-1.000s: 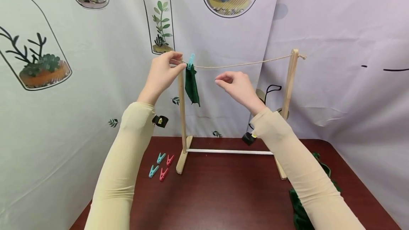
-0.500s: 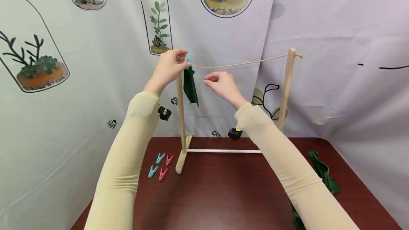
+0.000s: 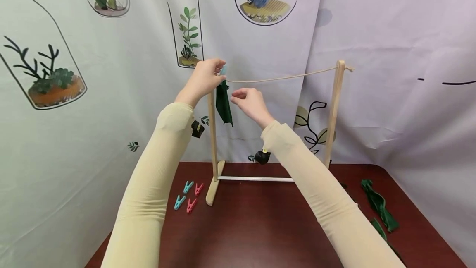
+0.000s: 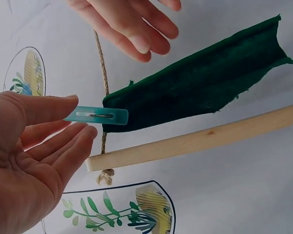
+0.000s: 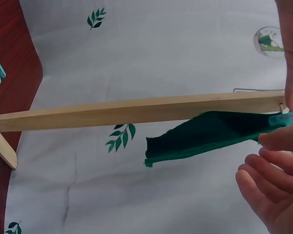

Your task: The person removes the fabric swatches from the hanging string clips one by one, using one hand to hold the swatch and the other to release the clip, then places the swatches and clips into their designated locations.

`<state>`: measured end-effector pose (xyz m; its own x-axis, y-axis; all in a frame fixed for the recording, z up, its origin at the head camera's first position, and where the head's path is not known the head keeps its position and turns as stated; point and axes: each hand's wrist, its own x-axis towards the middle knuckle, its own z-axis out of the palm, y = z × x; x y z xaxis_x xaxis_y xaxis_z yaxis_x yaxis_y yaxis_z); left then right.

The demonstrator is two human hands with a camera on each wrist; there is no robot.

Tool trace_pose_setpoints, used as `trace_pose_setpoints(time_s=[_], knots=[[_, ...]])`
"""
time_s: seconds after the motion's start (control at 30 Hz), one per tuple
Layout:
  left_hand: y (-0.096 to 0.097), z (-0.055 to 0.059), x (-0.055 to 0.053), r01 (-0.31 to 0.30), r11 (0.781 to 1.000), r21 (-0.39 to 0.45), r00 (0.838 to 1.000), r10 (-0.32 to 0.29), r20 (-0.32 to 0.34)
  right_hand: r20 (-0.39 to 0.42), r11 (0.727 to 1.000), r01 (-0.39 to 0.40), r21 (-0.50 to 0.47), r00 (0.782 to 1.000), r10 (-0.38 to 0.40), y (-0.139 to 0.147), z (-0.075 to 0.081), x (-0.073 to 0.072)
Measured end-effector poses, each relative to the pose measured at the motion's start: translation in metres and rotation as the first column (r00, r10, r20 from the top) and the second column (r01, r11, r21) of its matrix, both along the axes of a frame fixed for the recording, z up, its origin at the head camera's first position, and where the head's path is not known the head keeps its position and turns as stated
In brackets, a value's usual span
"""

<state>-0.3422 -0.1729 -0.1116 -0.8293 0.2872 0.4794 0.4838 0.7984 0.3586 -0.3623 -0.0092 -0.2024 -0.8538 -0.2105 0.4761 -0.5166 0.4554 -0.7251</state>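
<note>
A green cloth (image 3: 223, 106) hangs beside the left post from a string line (image 3: 279, 78), held by a light blue clothespin (image 4: 105, 115). My left hand (image 3: 205, 77) pinches the handle end of this clothespin between thumb and fingers. The clothespin's other end lies over the cloth's top edge at the line. Just right of the cloth is my right hand (image 3: 253, 104), fingers loosely bent, with nothing in its grasp. In the left wrist view, the right hand's fingertips (image 4: 140, 45) are apart from the cloth.
The wooden rack has a left post (image 3: 213, 135), a right post (image 3: 334, 111) and a white bottom bar (image 3: 256, 179). Several blue and pink clothespins (image 3: 191, 205) lie on the table (image 3: 253, 226) at left. More green cloth (image 3: 379, 206) lies at right, partly behind my right sleeve.
My left hand has moved slightly right, onto the clothespin at the line. My right hand has moved left, closer to the hanging cloth. The cloth stays hung in place.
</note>
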Motion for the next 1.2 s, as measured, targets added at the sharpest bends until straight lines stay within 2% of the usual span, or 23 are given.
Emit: trace_pose_setpoints(time_s=[0.37, 0.73, 0.93, 1.07, 1.2], knots=[[0.005, -0.004, -0.001, 0.013, 1.0, -0.009, 1.0, -0.013, 0.001, 0.025, 0.999, 0.042, -0.029, 0.999, -0.041, -0.014, -0.007, -0.013], [0.001, -0.002, -0.002, 0.012, 1.0, -0.003, 1.0, -0.013, -0.014, -0.048, 0.998, 0.057, -0.022, 0.997, -0.058, -0.023, 0.001, -0.016], [0.002, -0.007, -0.008, 0.023, 0.999, 0.026, 1.0, -0.023, -0.002, -0.088, 0.996, 0.089, 0.007, 0.992, -0.089, -0.025, 0.002, -0.018], [-0.001, -0.008, -0.009, 0.02, 0.999, 0.034, 1.0, -0.019, -0.024, -0.112, 0.996, 0.089, -0.008, 0.99, -0.089, -0.026, 0.004, -0.02], [-0.004, -0.007, -0.007, 0.024, 0.999, 0.046, 0.999, -0.023, -0.03, -0.103, 0.996, 0.079, -0.031, 0.991, -0.082, -0.025, 0.004, -0.02]])
